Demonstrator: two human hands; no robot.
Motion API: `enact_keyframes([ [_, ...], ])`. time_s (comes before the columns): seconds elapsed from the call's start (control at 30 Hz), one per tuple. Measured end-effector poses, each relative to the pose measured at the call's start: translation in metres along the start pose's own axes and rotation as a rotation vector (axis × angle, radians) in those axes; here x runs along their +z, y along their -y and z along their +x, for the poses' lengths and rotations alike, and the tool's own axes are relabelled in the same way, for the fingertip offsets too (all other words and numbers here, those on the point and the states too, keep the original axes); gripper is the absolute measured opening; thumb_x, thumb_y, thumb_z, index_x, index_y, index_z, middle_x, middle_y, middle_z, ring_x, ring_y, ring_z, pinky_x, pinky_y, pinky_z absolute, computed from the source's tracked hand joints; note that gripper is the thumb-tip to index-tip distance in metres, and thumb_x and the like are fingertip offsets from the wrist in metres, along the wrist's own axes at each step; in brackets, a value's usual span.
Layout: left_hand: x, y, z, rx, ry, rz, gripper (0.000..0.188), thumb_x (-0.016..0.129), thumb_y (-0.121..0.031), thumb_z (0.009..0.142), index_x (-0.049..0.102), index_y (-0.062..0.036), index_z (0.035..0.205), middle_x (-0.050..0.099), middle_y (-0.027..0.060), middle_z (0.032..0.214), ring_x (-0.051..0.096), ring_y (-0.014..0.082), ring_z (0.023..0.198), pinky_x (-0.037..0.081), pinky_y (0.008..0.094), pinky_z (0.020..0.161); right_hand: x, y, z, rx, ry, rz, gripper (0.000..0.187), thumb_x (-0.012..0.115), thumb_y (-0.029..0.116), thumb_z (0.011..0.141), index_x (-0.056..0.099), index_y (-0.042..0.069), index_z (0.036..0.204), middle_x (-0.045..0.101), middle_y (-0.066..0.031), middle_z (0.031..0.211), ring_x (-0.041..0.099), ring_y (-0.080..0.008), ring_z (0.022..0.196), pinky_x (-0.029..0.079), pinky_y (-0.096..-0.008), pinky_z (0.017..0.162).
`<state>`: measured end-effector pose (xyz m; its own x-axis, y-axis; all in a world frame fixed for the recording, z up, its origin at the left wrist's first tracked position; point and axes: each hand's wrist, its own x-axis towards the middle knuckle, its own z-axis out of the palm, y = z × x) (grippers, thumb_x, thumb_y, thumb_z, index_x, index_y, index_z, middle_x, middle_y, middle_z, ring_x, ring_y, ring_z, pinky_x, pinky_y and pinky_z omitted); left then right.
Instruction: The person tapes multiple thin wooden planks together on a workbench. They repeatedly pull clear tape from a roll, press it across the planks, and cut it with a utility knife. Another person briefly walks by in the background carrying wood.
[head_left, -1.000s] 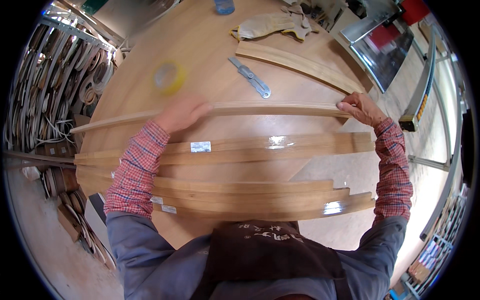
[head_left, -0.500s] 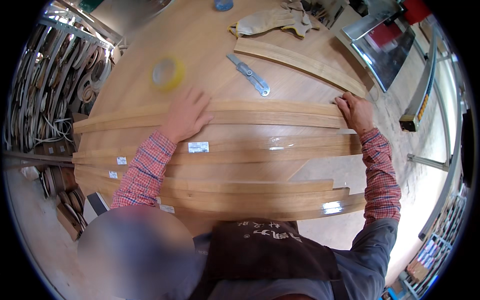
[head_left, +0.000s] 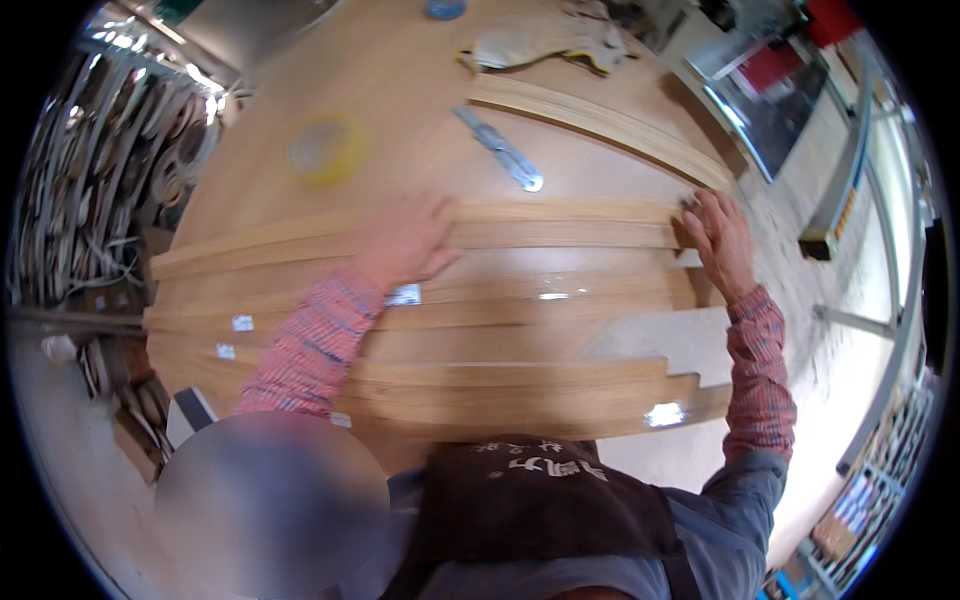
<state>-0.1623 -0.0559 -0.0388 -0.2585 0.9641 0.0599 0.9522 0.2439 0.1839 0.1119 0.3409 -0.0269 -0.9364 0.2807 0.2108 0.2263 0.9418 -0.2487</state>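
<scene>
Two long wooden strips (head_left: 560,236) lie side by side across the table. My left hand (head_left: 405,245), smeared by motion, rests over them left of the middle, its fingers stretched out. At their right ends is my right hand (head_left: 725,245), with fingers and thumb apart around the corner; whether it touches the wood I cannot tell. Nearer me lie more wooden strips (head_left: 500,375), some with white labels and shiny clear film. Beyond the two strips sit a grey utility knife (head_left: 505,155) and a blurred roll of yellow tape (head_left: 325,150).
A separate wooden strip (head_left: 600,123) lies slanted at the far right, with pale work gloves (head_left: 545,42) behind it. A blue object (head_left: 445,8) stands at the far edge. Coiled bands (head_left: 105,180) fill a rack on the left. A metal rail (head_left: 845,195) stands at the right.
My left hand has slid right along the strips. My right hand has shifted slightly right, off the strips' ends. The tape roll appears a little further left.
</scene>
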Motion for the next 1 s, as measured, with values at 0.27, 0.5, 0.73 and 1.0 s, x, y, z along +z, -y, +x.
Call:
enact_keyframes([
  [0.27, -0.037, 0.084, -0.028, -0.505, -0.206, 0.140, 0.054, 0.077, -0.034, 0.091, 0.062, -0.0067, 0.135, 0.062, 0.0175, 0.134, 0.063, 0.0391, 0.117, 0.054, 0.0473, 0.097, -0.018, 0.067, -0.012, -0.051, -0.018, 0.127, 0.035, 0.070, 0.019, 0.097, 0.064, 0.000, 0.125, 0.064, -0.0171, 0.124, 0.060, -0.0388, 0.116, 0.046, -0.0462, 0.102],
  [0.5, -0.052, 0.070, -0.109, -0.086, 0.040, 0.182, 0.063, 0.079, -0.035, 0.087, 0.060, 0.0027, 0.134, 0.061, 0.0212, 0.131, 0.061, 0.0425, 0.117, 0.052, 0.0492, 0.096, -0.014, 0.084, -0.043, -0.181, 0.242, 0.059, 0.058, 0.078, 0.039, 0.088, 0.062, 0.004, 0.131, 0.062, -0.0146, 0.130, 0.055, -0.0376, 0.127, 0.043, -0.0503, 0.108],
  [0.73, -0.028, 0.007, -0.150, -0.110, 0.117, 0.007, 0.070, 0.079, -0.037, 0.086, 0.056, 0.0025, 0.139, 0.057, 0.0209, 0.134, 0.058, 0.0414, 0.118, 0.051, 0.0482, 0.099, 0.008, 0.072, -0.065, -0.295, 0.216, -0.080, 0.074, 0.083, 0.025, 0.079, 0.054, 0.007, 0.145, 0.057, -0.0122, 0.134, 0.054, -0.0344, 0.128, 0.041, -0.0505, 0.109],
  [1.0, -0.038, 0.018, -0.159, -0.237, 0.174, -0.131, 0.047, 0.074, -0.032, 0.091, 0.064, -0.0021, 0.125, 0.061, 0.0171, 0.122, 0.060, 0.0371, 0.110, 0.051, 0.0470, 0.090, -0.048, 0.046, -0.024, 0.262, 0.755, 0.372, 0.046, 0.074, 0.034, 0.094, 0.068, 0.005, 0.128, 0.070, -0.0152, 0.114, 0.065, -0.0360, 0.109, 0.050, -0.0455, 0.099],
])
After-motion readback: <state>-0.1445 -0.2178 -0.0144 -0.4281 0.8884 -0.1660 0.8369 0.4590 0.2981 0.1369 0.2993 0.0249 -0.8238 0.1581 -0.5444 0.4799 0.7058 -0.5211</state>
